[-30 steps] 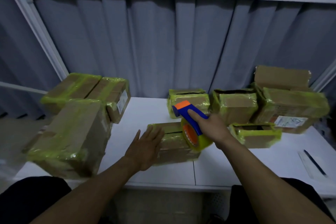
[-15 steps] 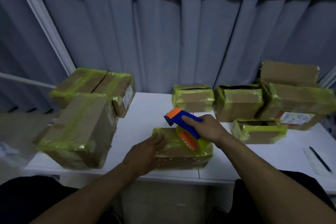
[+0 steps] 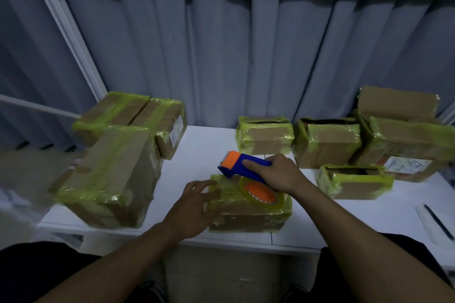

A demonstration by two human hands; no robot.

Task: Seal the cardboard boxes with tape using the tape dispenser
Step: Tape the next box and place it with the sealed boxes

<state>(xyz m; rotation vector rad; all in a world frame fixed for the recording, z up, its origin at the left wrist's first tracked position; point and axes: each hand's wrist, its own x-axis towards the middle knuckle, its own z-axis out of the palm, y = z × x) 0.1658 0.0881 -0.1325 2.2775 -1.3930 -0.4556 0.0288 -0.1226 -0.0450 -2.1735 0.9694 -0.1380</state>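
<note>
A small cardboard box wrapped in yellow-green tape lies at the front edge of the white table. My right hand grips the blue handle of the tape dispenser, whose orange tip points left; its tape roll with an orange core rests on the box's top. My left hand rests against the box's left end, fingers spread and lightly bent over its top corner.
A large taped box stands front left with two more behind it. Several taped boxes, some with open tops, fill the back right. A pen on paper lies at the right edge. A grey curtain hangs behind.
The box has been drawn toward the table's front edge. The dispenser came down onto its top and slid left. My left hand went from flat on the table to the box's left end.
</note>
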